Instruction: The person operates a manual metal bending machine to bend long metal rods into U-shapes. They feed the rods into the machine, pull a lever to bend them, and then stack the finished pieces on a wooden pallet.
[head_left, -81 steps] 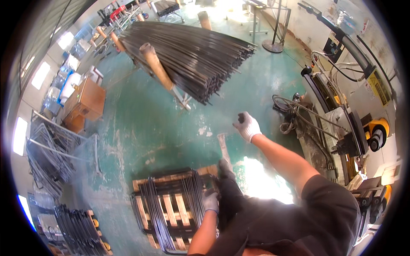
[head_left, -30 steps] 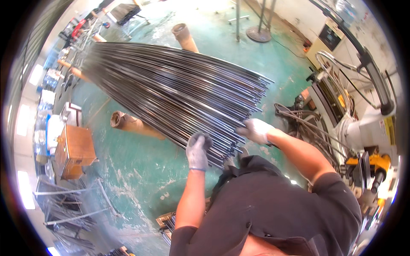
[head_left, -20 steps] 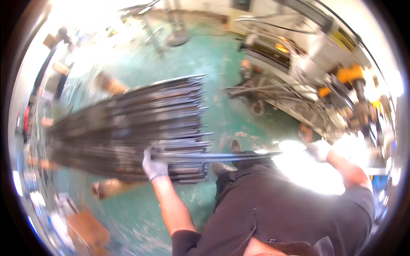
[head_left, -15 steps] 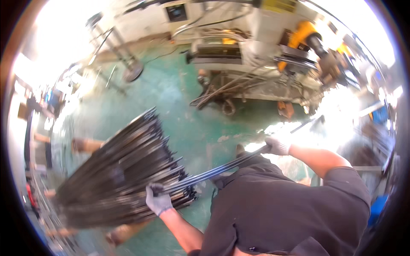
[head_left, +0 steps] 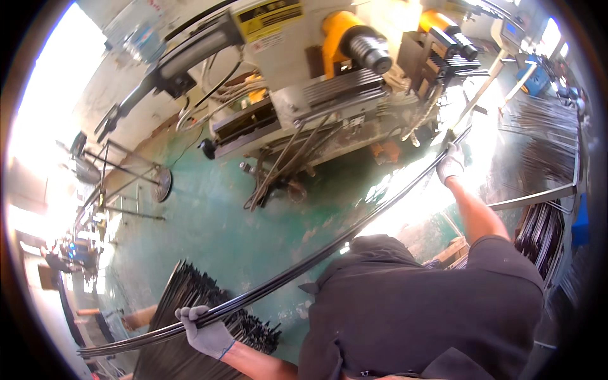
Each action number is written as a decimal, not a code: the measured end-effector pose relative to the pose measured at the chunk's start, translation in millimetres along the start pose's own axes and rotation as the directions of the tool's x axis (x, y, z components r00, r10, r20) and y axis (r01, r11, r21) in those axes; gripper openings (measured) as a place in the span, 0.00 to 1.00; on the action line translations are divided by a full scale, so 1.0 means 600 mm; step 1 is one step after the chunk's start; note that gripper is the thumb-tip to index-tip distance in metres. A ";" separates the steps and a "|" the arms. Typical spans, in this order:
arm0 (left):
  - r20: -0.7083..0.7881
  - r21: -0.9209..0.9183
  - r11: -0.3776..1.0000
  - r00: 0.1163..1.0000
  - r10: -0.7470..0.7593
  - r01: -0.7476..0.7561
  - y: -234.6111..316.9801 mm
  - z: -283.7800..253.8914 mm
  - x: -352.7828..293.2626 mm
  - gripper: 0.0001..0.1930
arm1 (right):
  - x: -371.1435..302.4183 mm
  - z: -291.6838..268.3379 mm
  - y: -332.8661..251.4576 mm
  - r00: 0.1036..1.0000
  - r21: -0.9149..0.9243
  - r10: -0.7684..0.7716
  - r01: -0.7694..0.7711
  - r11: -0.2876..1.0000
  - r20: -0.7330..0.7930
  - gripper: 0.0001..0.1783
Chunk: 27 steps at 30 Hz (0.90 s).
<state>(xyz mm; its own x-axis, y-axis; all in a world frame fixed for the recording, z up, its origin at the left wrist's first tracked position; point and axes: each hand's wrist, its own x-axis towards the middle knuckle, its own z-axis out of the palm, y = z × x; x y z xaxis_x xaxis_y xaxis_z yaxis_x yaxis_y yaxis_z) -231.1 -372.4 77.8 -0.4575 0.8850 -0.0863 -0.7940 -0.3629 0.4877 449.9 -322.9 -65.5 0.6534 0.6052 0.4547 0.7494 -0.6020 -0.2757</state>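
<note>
Swung round since the earlier frame, the bundle of dark rods point(head_left: 285, 276) is now stretched from eight o'clock to two. Near seven, over the rod stack point(head_left: 190, 292) (contact cannot be judged), it is gripped by the left hand point(head_left: 209, 335); near three, by the right hand point(head_left: 451, 164), spaced widely, presumably so the length is balanced.

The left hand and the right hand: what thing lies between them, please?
In the head view, a bundle of long dark rods stretches between the left hand and the right hand, with green floor beyond it.
</note>
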 end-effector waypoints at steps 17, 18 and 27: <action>0.382 0.362 0.916 0.868 -0.317 0.175 -0.397 0.284 0.184 0.16 | 0.093 -0.116 -0.220 0.688 0.310 -0.070 -0.412 -0.857 0.722 0.09; 0.406 0.375 0.910 0.851 -0.332 0.176 -0.427 0.287 0.196 0.16 | 0.098 -0.119 -0.236 0.678 0.328 -0.047 -0.414 -0.849 0.734 0.08; 0.437 0.199 0.900 0.787 -0.436 0.388 -0.455 0.277 0.374 0.12 | 0.198 -0.007 -0.200 0.692 0.813 0.436 -0.428 -0.394 0.576 0.08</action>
<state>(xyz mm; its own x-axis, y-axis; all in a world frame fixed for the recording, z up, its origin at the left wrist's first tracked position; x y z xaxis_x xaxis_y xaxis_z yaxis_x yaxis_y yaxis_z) -50.3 -26.3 69.9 0.1613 0.9819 0.0995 -0.8123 0.0748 0.5785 437.3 -180.7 25.0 0.8402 0.4561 -0.2933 -0.4884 0.4016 -0.7747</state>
